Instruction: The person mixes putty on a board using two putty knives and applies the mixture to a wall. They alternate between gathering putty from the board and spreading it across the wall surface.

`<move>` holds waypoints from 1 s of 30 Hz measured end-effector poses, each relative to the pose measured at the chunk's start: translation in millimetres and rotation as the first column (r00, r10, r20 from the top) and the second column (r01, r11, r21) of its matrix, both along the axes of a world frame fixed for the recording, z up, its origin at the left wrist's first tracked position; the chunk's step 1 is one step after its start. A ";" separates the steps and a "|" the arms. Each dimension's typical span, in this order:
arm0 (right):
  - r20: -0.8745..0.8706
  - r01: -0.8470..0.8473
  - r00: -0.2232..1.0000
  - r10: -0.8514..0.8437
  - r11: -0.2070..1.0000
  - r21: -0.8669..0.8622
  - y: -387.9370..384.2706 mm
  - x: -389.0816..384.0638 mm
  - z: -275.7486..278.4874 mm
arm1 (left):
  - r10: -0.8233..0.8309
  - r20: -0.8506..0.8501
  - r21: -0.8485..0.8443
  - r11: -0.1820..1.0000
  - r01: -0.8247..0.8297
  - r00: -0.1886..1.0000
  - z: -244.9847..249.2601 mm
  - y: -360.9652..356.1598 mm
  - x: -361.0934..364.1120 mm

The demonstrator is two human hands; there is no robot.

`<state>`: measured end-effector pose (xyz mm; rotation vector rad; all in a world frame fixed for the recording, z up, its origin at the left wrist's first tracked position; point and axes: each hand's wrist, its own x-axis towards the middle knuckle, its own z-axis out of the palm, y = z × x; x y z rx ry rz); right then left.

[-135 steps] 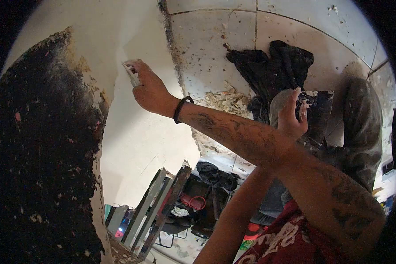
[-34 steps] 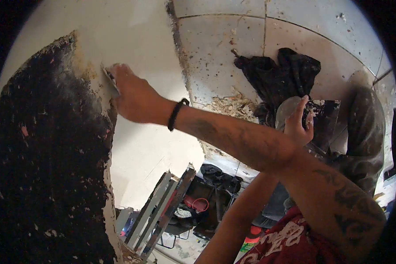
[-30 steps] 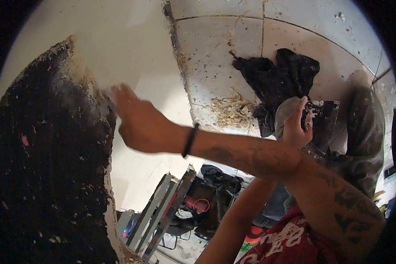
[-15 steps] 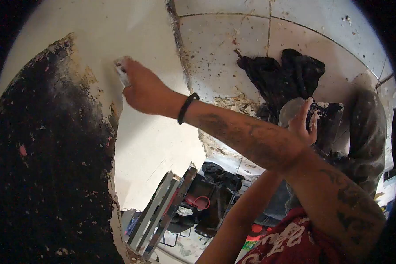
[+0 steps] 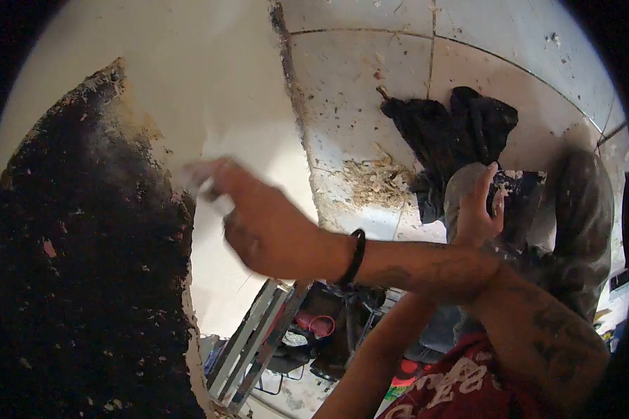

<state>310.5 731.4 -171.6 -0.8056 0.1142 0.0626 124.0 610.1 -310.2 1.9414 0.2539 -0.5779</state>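
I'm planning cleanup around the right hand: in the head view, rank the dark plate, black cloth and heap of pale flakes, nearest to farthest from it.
1. Heap of pale flakes, on the tiled floor.
2. Black cloth, right of the flakes.
3. Dark plate, in the left hand.

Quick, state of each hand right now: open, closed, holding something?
Left hand: holding a dark flat plate.
Right hand: curled but blurred; what it holds, if anything, cannot be told.

Red shirt (image 5: pixel 504 397), white lettering (image 5: pixel 461 376), unreadable
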 end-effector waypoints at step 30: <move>-0.085 -0.107 0.992 0.098 0.988 -0.109 -7.3 25.6 -8.6 | -0.014 0.004 0.023 1.000 0.014 1.000 0.5 0.3 3.9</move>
